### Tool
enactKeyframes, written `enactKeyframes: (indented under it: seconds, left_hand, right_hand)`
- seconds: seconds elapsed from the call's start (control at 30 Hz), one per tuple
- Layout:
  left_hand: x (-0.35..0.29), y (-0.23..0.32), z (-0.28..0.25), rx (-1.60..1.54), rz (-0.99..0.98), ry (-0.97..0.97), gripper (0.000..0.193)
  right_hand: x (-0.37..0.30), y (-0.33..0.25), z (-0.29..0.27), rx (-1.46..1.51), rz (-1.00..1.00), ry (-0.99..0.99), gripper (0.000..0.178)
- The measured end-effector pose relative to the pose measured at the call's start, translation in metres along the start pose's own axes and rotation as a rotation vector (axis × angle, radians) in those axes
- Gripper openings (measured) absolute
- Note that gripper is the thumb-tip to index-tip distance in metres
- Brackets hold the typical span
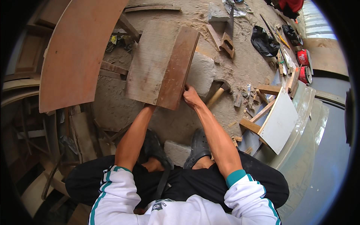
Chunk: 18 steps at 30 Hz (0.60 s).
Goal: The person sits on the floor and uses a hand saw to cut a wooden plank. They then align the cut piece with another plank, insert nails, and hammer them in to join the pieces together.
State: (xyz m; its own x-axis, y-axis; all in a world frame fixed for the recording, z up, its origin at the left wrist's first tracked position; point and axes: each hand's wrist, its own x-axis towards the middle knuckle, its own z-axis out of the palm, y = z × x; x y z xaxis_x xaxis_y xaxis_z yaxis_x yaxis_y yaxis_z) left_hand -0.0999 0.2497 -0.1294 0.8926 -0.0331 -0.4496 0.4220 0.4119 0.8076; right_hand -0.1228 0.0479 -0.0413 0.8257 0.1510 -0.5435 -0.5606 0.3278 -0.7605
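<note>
Dusty floor [242, 71]; the two-toned board [160, 65] seems scuffed.

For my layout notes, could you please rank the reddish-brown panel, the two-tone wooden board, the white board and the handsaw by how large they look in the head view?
1. Reddish-brown panel, cut off at the top
2. Two-tone wooden board
3. White board
4. Handsaw
Real sizes may differ.
</note>
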Motion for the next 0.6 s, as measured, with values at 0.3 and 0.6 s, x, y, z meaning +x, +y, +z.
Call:
enactKeyframes:
  seconds: [0.3,0.6]
  left_hand:
    - [-0.020,-0.002,-0.004,-0.286,0.018,0.302,0.032]
    - [-0.050,0.139,-0.055,0.411,0.599,0.747,0.053]
  right_hand:
    - [0.001,0.008,0.001,-0.232,-0.046,0.099,0.065]
    - [0.008,-0.020,-0.013,-0.704,-0.121,0.138,0.059]
